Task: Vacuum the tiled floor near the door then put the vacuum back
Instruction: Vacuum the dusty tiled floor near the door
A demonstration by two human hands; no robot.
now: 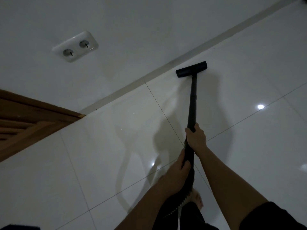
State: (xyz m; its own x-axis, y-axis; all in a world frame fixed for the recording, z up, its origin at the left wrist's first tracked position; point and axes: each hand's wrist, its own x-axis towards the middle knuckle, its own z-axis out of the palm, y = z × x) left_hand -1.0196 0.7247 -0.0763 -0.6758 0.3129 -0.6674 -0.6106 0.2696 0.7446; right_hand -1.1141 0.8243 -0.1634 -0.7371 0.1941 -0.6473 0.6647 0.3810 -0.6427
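Right hand (196,138) high, left hand (178,170) low, both wrapped round the stiff, light-looking black plastic vacuum wand (192,100).

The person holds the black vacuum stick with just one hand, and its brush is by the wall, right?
Not quite: both hands hold it. The head view shows the right hand gripping the black vacuum stick farther along and the left hand nearer the hose. Its brush is by the wall.

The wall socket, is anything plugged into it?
No, both round outlets of the double wall socket are bare, with no plug or cord in either one.
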